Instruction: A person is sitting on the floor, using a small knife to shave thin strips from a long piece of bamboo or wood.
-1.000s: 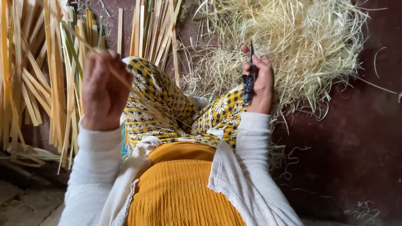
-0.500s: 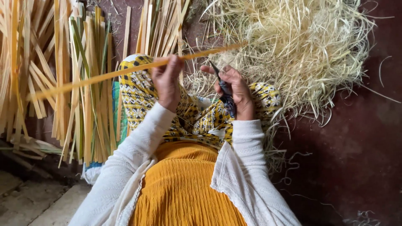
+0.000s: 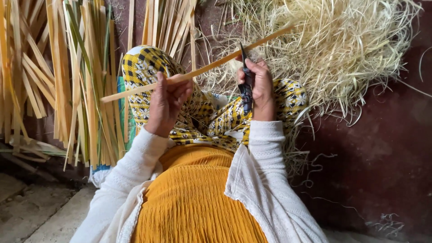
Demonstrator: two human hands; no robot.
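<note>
My left hand (image 3: 166, 104) grips a long flat bamboo strip (image 3: 211, 66) that slants up from lower left to upper right across my knees. My right hand (image 3: 260, 87) is closed round a dark-handled knife (image 3: 245, 85), its blade pointing up and meeting the strip near its middle. Both hands are over my lap, which is covered in yellow-and-black patterned cloth (image 3: 148, 67).
A row of split bamboo strips (image 3: 63, 76) lies on the left. A big heap of pale fine shavings (image 3: 342, 49) fills the upper right. Dark reddish floor (image 3: 373, 153) lies to the right, grey stone (image 3: 40, 211) at lower left.
My left hand took a strip from the pile and brought it across my lap. The strip has since slid right and tilted up, and the knife blade now stands against it.
</note>
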